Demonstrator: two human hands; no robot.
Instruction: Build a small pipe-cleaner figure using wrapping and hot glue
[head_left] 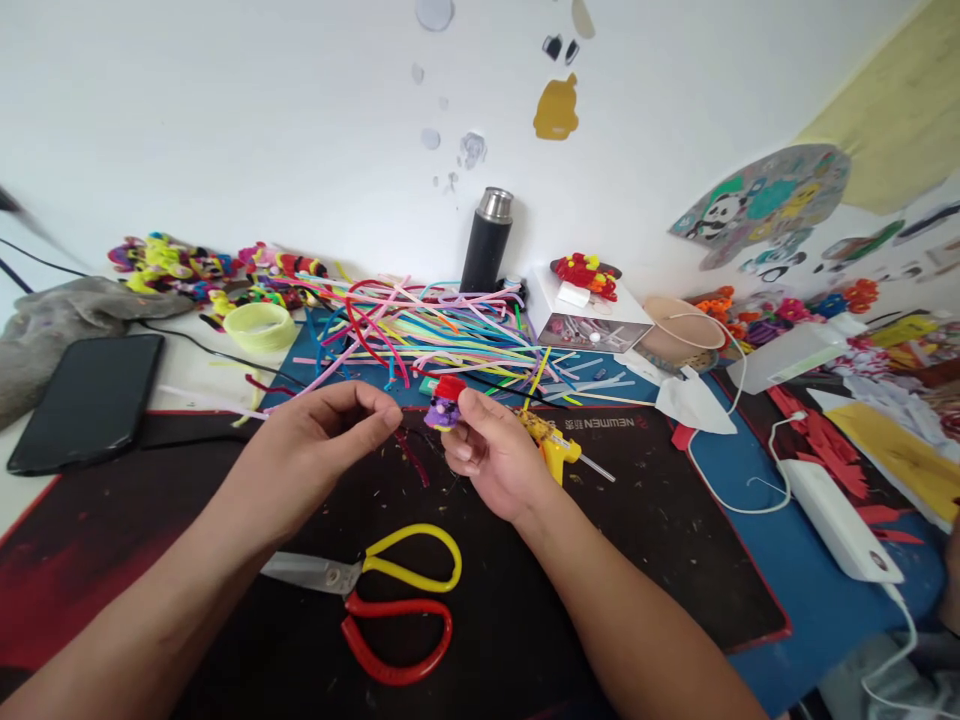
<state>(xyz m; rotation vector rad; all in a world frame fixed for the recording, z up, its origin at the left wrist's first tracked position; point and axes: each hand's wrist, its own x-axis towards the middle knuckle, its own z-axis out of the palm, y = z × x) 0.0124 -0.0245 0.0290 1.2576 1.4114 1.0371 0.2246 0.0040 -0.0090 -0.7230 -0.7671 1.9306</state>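
Nearest, just below both hands: scissors (pixel 379 600) flat on black mat (pixel 660 530), one handle yellow, one red, blade end toward left forearm.

Above scissors, both hands raised over mat, close together. Left hand (pixel 311 450) with fingers curled, thumb and forefinger tip pinched together, pointing at small figure; whether something thin is between the tips, cannot tell. Right hand (pixel 491 450) closed around small purple figure with red cap (pixel 444 405), gripped between thumb and fingertips, figure just at left-hand fingertips, lifted off mat.

Just beside right hand, on its right: yellow glue gun (pixel 553 448) lying on mat, clear stick out the back.

Behind hands: big loose pile of pipe cleaners (pixel 435 335), many colours. Far left of left hand: dark tablet (pixel 86 400), grey cloth, yellow-green tape roll (pixel 261 326).

Right of right hand, well apart: white power bank (pixel 840 515) w/ cable on blue surface, red paper scraps nearby.

Farthest, at wall: black flask (pixel 487 240) upright, white box (pixel 592 315) w/ red-yellow piece on top.
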